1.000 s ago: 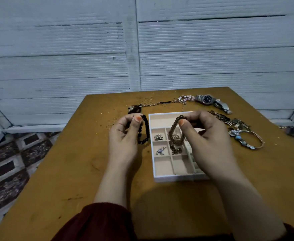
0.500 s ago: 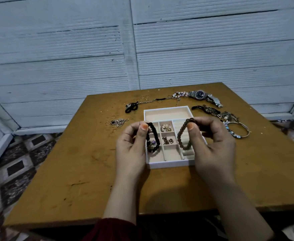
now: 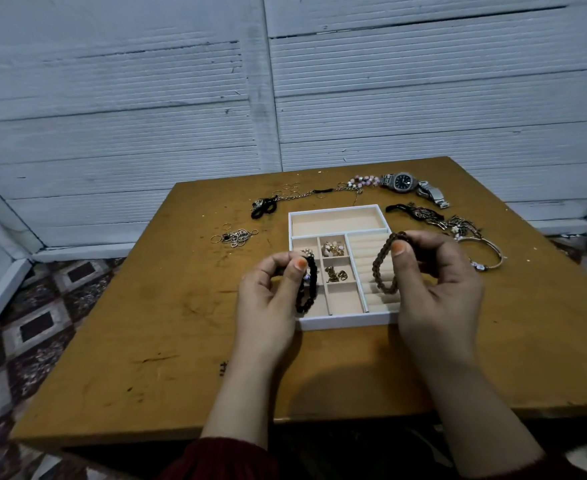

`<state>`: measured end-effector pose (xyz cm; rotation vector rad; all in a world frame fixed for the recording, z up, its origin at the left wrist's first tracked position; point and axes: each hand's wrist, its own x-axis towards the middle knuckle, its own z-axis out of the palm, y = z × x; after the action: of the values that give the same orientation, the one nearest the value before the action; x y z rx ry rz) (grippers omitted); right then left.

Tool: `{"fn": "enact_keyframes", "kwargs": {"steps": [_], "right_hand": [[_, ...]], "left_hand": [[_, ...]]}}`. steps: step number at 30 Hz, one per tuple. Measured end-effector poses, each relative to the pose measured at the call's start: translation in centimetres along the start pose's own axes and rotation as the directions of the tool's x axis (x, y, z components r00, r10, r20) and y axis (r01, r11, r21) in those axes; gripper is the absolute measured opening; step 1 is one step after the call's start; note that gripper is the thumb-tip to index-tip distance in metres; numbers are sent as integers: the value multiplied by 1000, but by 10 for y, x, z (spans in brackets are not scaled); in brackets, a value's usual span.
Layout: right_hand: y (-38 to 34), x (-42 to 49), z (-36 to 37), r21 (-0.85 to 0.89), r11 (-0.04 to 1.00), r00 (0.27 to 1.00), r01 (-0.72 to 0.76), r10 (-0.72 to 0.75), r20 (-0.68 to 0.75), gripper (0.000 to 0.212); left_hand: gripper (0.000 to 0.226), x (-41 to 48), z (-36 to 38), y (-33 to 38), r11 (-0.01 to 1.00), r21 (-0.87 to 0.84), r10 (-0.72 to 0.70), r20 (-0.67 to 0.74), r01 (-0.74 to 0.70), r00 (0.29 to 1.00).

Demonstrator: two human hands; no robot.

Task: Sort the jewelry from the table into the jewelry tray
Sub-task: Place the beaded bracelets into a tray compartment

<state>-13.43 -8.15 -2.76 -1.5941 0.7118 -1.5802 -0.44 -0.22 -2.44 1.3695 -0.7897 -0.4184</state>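
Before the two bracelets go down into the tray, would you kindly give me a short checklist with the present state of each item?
1. Left hand grip on black bracelet: ok.
2. Right hand grip on brown bracelet: ok.
3. Long far compartment free: ok.
4. Both bracelets above tray: ok.
5. Bracelets untangled from each other: ok, apart.
6. Near-left compartment free: cannot tell, hand covers it.
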Motion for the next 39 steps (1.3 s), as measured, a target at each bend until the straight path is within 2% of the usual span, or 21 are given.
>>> {"fn": "enact_keyframes", "kwargs": {"steps": [4, 7, 9, 12, 17, 24, 30, 39], "right_hand": [[-1, 0, 3, -5, 1000, 1000, 9, -9, 13, 17], [-2, -1, 4, -16, 1000, 1000, 17, -17, 12, 16], [-2, -1, 4, 4, 1000, 1000, 11, -11, 14, 19], [-3, -1, 4, 3, 1000, 1000, 6, -7, 19, 19], [0, -1, 4, -34, 999, 1000, -6, 6, 9, 12], [-1, -2, 3, -31, 999, 1000, -5, 5, 14, 12], [0, -2, 4, -40, 999, 1000, -13, 13, 11, 10], [2, -2, 5, -43, 999, 1000, -7, 8, 17, 10]], "left_hand": [[5, 3, -5, -8, 992, 121, 39, -22, -36, 999], [7, 4, -9, -12, 932, 356, 86, -38, -67, 996], [2, 4, -10, -12, 913, 403, 86, -47, -60, 995], [6, 4, -12, -12, 890, 448, 110, -39, -81, 993], [12, 2, -9, -6, 775, 625, 118, 3, -94, 993], [5, 0, -10, -5, 645, 748, 114, 113, -160, 987], [13, -3, -6, -3, 531, 839, 75, 94, -120, 993], [21, -3, 0, -7, 445, 891, 23, 92, -92, 996]]}}
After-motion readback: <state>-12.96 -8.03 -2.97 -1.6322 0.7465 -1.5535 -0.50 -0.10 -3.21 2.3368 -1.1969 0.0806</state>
